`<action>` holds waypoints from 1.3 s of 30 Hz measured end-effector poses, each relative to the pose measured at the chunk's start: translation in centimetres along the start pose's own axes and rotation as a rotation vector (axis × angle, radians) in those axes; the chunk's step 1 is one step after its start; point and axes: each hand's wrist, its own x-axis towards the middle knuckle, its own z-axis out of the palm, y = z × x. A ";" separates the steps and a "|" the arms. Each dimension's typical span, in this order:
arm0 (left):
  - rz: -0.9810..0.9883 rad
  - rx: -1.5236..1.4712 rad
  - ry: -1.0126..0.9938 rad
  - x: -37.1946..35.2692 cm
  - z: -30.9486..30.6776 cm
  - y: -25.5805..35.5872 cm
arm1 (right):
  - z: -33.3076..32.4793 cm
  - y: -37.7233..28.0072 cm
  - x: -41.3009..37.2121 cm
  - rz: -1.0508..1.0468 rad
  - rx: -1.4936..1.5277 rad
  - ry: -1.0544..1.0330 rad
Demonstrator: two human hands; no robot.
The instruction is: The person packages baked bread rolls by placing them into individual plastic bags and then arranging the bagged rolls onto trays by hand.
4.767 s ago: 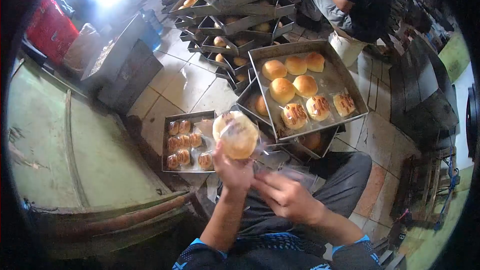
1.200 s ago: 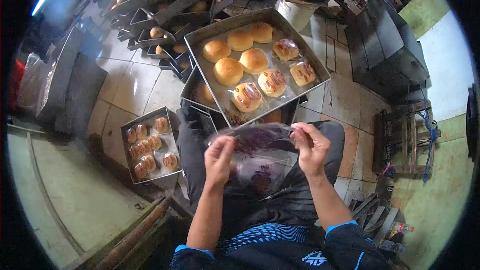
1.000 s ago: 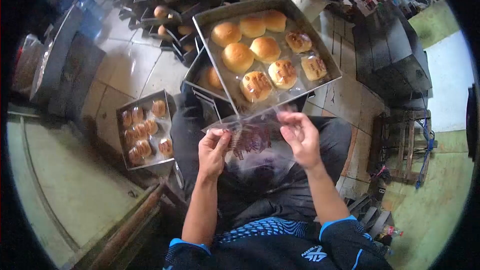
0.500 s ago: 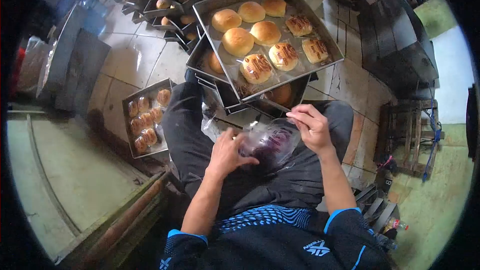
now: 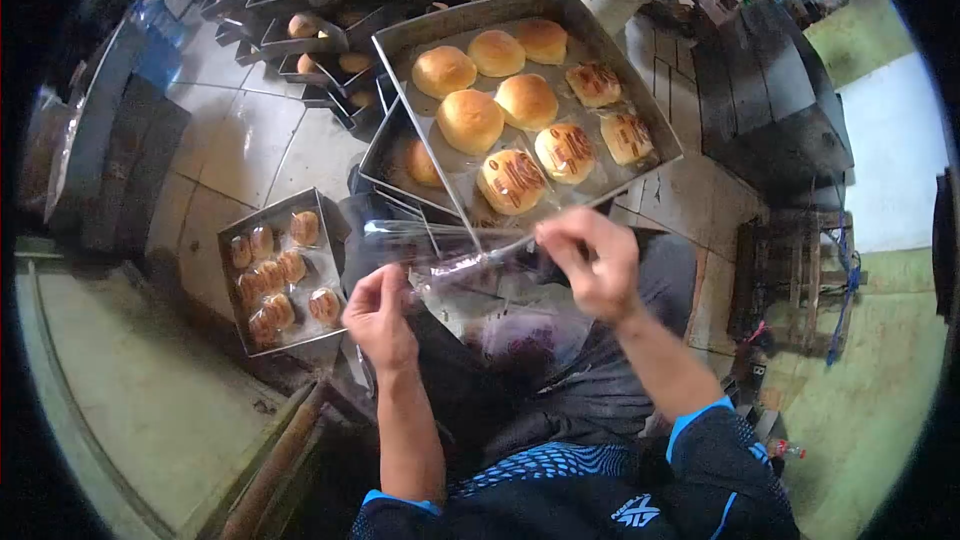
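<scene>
My left hand (image 5: pixel 382 325) and my right hand (image 5: pixel 592 265) pinch the two sides of a clear plastic bag (image 5: pixel 455 265), stretched between them above my lap. A stack of printed plastic bags (image 5: pixel 525 338) lies on my lap below. Just beyond my hands, a metal tray (image 5: pixel 668 130) holds several round buns; the bare ones, such as this glossy bun (image 5: pixel 470 122), sit at the back and left. Others are in printed wrappers, such as this wrapped bun (image 5: pixel 512 181), at the front and right.
A smaller tray (image 5: pixel 330 275) of several wrapped buns stands on the tiled floor at left. Stacked metal trays (image 5: pixel 330 35) with buns rise at the back left. Dark metal boxes (image 5: pixel 775 90) and a wooden crate (image 5: pixel 795 285) are at right, a green board (image 5: pixel 140 380) at left.
My hands have moved apart and forward, and a clear bag is now stretched between them. The printed bags that were between my hands now lie lower on my lap. The view has shifted slightly.
</scene>
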 end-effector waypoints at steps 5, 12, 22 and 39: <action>-0.030 -0.328 0.147 2.1 -1.1 0.5 | -0.1 14.2 15.5 0.564 -0.196 -0.050; -0.116 -0.430 0.111 2.2 -1.7 1.5 | 0.5 26.4 23.8 1.035 0.003 -0.014; -0.095 -0.429 -0.023 2.4 -2.3 -0.8 | -0.7 24.3 19.1 0.901 0.291 0.319; 0.081 0.222 -0.164 -2.3 0.4 1.5 | -3.4 -0.1 -3.9 0.723 0.908 -0.387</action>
